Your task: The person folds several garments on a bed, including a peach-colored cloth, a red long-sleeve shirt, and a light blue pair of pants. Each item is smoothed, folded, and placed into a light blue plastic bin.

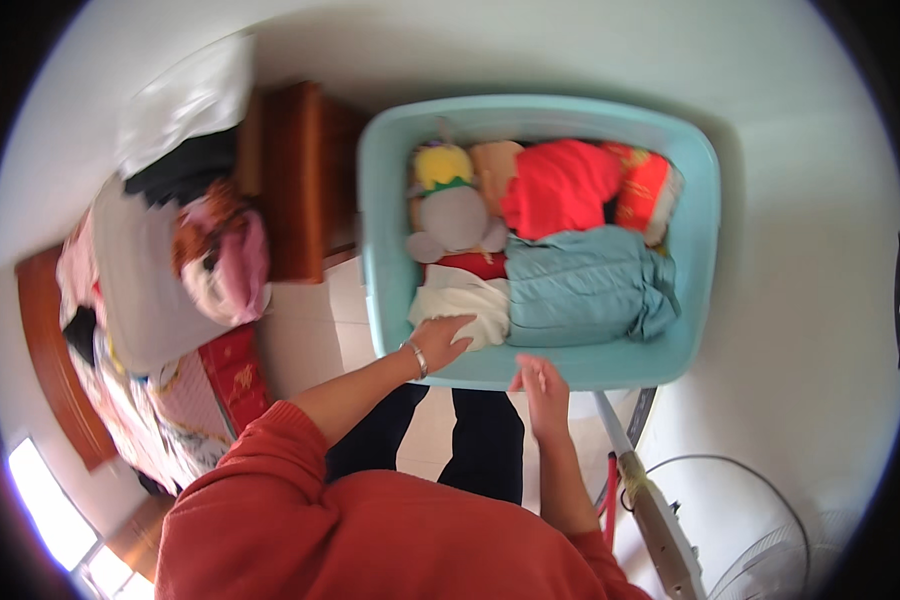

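Note:
My left hand [442,341] rests on a white cloth [461,300] at the near left corner inside a light teal plastic tub [540,365]. Just past the tub's near wall is my right hand [541,386], holding nothing, its fingers partly curled. A folded blue-green garment [581,289] fills the near right part. Behind it lie a red cloth [562,187] and a red and gold package [643,191]. At the left, beyond the white cloth, is a grey plush toy [454,214] with a yellow top, and a dark red item [472,264] shows between them.
To the left stand a brown wooden cabinet [292,180] and a bed with patterned bedding [187,405]. A pale bin or lid [146,285] there has a pink and brown plush item [229,262] at its edge. Lower right are a metal pole [664,517], a black cable [757,480] and a fan cage [784,562].

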Tool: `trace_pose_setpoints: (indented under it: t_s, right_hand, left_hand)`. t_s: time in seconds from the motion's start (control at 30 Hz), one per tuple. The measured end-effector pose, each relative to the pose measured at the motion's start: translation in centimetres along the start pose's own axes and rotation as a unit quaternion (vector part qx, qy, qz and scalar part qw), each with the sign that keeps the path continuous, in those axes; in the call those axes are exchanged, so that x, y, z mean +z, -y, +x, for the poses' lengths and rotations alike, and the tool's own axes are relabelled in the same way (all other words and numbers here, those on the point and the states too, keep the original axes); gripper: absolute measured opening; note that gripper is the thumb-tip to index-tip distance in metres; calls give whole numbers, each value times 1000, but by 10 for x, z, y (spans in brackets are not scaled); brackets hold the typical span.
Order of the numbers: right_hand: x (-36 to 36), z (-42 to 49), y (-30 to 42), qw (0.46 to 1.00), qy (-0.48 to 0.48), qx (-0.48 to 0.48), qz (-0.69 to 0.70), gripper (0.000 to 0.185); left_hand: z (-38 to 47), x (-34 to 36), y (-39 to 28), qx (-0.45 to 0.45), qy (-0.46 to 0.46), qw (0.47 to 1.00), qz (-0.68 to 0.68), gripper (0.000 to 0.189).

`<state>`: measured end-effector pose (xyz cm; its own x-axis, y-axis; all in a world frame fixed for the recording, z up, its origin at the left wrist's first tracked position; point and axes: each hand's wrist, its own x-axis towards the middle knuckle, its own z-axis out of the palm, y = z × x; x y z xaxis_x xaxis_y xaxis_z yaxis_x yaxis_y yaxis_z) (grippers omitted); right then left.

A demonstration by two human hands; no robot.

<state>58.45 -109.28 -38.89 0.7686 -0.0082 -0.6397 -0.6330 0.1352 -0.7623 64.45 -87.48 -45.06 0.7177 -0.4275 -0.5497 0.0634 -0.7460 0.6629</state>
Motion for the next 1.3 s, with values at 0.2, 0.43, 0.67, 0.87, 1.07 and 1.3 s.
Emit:
trace_pose_setpoints:
  t_s: [0.2,0.43,0.67,0.87,1.07,1.3]
  right_hand:
    - [38,-73,263,556,705,-429,97,30]
    - [156,-214,417,267,792,-545,-62,26]
    - [223,-327,449,102,826,-551,-68,24]
    - [241,-385,452,-8,853,-521,-39,25]
    - [274,-424,444,-101,876,-472,14,27]
    - [350,-484,407,-210,888,-406,55,32]
  left_hand:
    - [-128,-49,-18,-185,-41,966,-175,29]
    - [-226,-90,-66,-135,-110,944,-279,27]
    - [-323,-137,-84,-99,-208,931,-282,30]
    - [-402,-125,-88,-165,-338,851,-367,28]
    - [-462,-93,-93,-217,-431,806,-343,29]
    - [-550,-65,-53,-203,-548,725,-364,29]
